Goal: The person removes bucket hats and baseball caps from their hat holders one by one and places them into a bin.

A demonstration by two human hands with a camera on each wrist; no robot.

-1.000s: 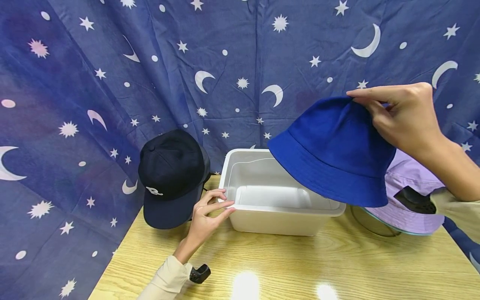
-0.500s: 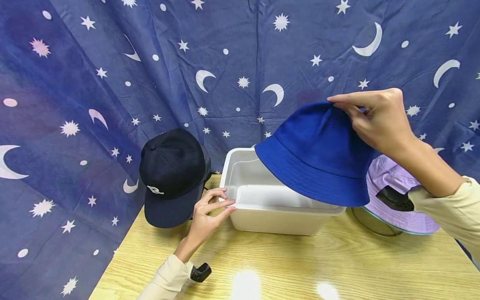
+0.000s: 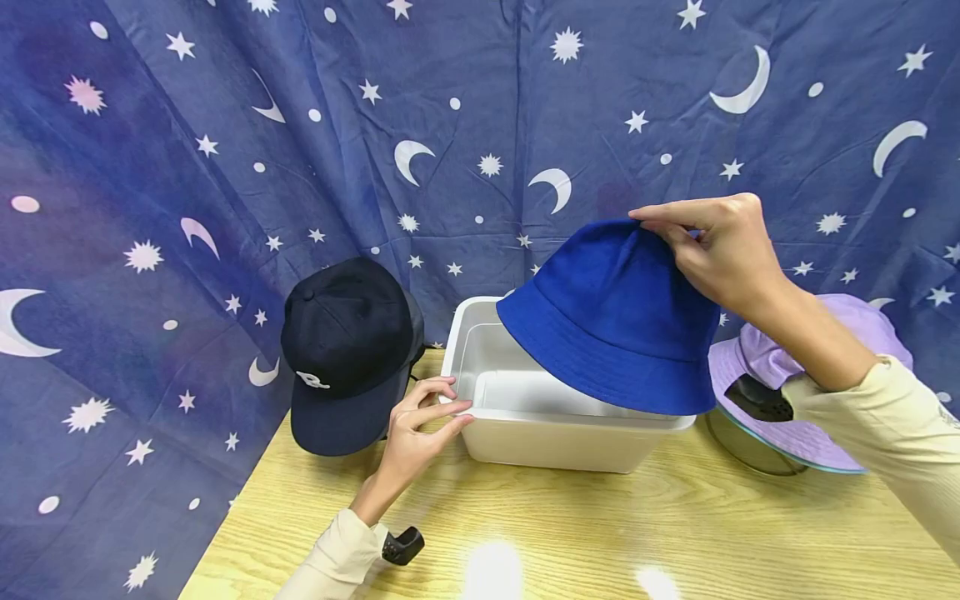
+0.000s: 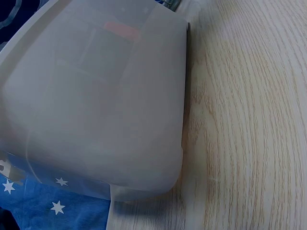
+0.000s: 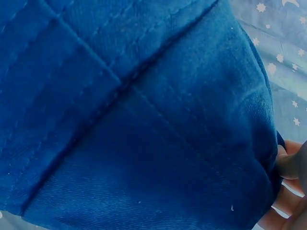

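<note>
Dressed in Cream and Black

The left sleeve [image 3: 330, 557] and right sleeve [image 3: 877, 446] are long, cream and softly creased, leaving the left hand [image 3: 416, 437] and right hand [image 3: 723, 254] bare. Worn with them are 2 black, angular devices, the left wrist camera [image 3: 402, 547] and right wrist camera [image 3: 757, 399], each dotted with small holes.

Right grip [image 3: 722, 250] pinches blue hat [image 3: 611, 325] over white bin [image 3: 555, 442]; left grip [image 3: 411, 437] holds bin.

Matt cloth bucket hat [image 3: 611, 325], smooth plastic bin [image 3: 558, 443]
</note>
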